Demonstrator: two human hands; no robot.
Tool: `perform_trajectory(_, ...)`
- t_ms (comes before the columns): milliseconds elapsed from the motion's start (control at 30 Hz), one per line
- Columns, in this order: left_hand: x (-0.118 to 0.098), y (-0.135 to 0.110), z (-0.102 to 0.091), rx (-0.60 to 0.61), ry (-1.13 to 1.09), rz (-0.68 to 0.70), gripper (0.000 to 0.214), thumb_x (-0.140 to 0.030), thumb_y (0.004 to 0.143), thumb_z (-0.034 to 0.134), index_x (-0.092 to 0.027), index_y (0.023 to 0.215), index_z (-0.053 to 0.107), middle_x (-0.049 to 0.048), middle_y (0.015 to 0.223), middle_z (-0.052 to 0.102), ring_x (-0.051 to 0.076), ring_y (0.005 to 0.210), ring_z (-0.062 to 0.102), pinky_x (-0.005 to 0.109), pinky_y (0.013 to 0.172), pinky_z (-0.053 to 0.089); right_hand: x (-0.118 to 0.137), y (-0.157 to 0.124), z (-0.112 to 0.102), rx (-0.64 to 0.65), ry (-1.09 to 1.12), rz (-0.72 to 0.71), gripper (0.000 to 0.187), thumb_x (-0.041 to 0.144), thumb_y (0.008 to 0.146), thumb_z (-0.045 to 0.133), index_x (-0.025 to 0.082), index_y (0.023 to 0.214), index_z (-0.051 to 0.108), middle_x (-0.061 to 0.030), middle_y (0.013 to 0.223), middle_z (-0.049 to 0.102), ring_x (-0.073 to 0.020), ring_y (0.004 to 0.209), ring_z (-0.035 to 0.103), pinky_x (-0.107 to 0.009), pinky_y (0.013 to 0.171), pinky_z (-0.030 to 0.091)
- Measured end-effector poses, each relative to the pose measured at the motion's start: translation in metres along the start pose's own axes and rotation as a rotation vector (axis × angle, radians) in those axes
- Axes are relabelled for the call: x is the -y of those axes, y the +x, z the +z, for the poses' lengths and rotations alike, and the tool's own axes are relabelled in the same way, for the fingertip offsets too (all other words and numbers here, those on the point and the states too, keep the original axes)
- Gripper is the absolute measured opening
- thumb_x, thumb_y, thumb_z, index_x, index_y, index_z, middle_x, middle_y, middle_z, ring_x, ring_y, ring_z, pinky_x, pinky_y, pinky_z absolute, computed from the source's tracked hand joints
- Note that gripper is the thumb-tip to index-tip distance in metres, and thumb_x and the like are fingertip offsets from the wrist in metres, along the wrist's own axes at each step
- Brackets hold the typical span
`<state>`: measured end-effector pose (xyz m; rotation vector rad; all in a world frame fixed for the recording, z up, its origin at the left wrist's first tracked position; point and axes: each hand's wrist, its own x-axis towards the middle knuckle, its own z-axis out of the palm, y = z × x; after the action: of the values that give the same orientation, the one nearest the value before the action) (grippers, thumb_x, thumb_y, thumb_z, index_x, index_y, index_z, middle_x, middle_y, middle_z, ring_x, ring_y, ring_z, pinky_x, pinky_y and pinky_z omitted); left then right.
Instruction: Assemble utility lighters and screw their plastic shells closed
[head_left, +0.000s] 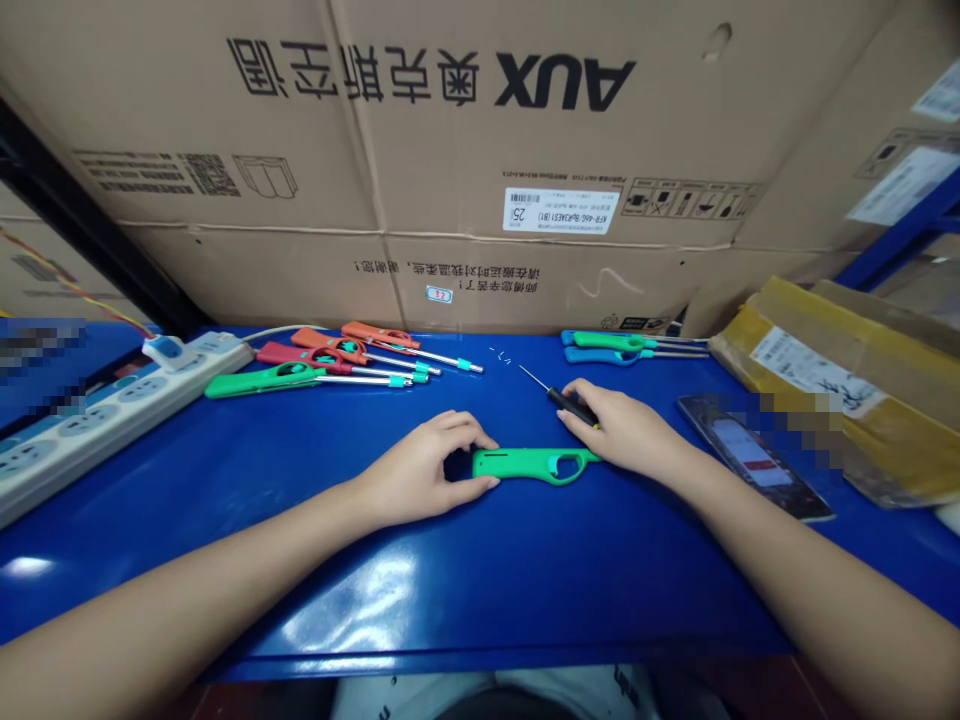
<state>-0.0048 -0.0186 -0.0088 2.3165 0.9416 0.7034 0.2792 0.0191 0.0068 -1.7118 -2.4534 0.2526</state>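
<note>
A green lighter handle [536,464] lies flat on the blue table [480,580], without its metal tube. My left hand [424,470] pinches its left end between thumb and fingers. My right hand [622,430] rests over its right end, fingers curled around a small screwdriver [559,397] with a black grip and thin metal shaft pointing up-left. Several tiny screws [501,355] lie just beyond it.
Several long lighters, red, orange and green [330,362], lie at the back left; a green and a blue one [622,347] at the back right. A white power strip [112,410] sits left, a phone [754,455] and yellow-taped parcel [847,390] right. Big cardboard boxes [450,150] wall the back.
</note>
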Motion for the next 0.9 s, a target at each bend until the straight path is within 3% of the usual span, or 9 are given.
perform_trajectory(267, 0.001, 0.000, 0.001, 0.007, 0.043, 0.053, 0.025, -0.029, 0.090, 0.071, -0.018, 0.112, 0.069, 0.0065, 0.106, 0.067, 0.022, 0.101, 0.061, 0.038, 0.090, 0.051, -0.001, 0.004, 0.008, -0.061, 0.130, 0.021, 0.030, 0.046, 0.095, 0.056, 0.030, 0.120, 0.063, -0.0020, 0.095, 0.076, -0.0219, 0.078, 0.069, -0.027, 0.060, 0.040)
perform_trajectory(500, 0.000, -0.001, 0.000, 0.012, 0.057, 0.084, 0.026, -0.030, 0.091, 0.071, -0.018, 0.114, 0.069, 0.0063, 0.105, 0.069, 0.022, 0.101, 0.062, 0.037, 0.091, 0.051, -0.002, 0.004, 0.009, -0.094, 0.212, 0.016, 0.031, 0.044, 0.092, 0.058, 0.026, 0.115, 0.068, -0.0017, 0.086, 0.075, -0.0203, 0.070, 0.064, -0.028, 0.058, 0.039)
perform_trajectory(733, 0.002, -0.001, 0.000, -0.004, 0.068, 0.079, 0.027, -0.032, 0.090, 0.073, -0.020, 0.114, 0.071, 0.0057, 0.107, 0.070, 0.021, 0.102, 0.063, 0.037, 0.092, 0.051, 0.007, 0.002, 0.004, -0.451, 0.567, 0.025, 0.026, 0.041, 0.085, 0.064, 0.019, 0.091, 0.075, -0.0038, 0.081, 0.074, -0.0168, 0.068, 0.060, -0.029, 0.062, 0.042)
perform_trajectory(900, 0.005, 0.000, 0.000, -0.016, 0.058, 0.083, 0.032, -0.036, 0.087, 0.077, -0.020, 0.115, 0.073, 0.0060, 0.106, 0.071, 0.021, 0.100, 0.064, 0.036, 0.091, 0.052, 0.009, 0.000, -0.003, -0.591, 0.944, 0.087, 0.026, 0.043, 0.079, 0.073, 0.017, 0.083, 0.075, 0.0020, 0.058, 0.059, -0.0104, 0.048, 0.044, -0.027, 0.048, 0.033)
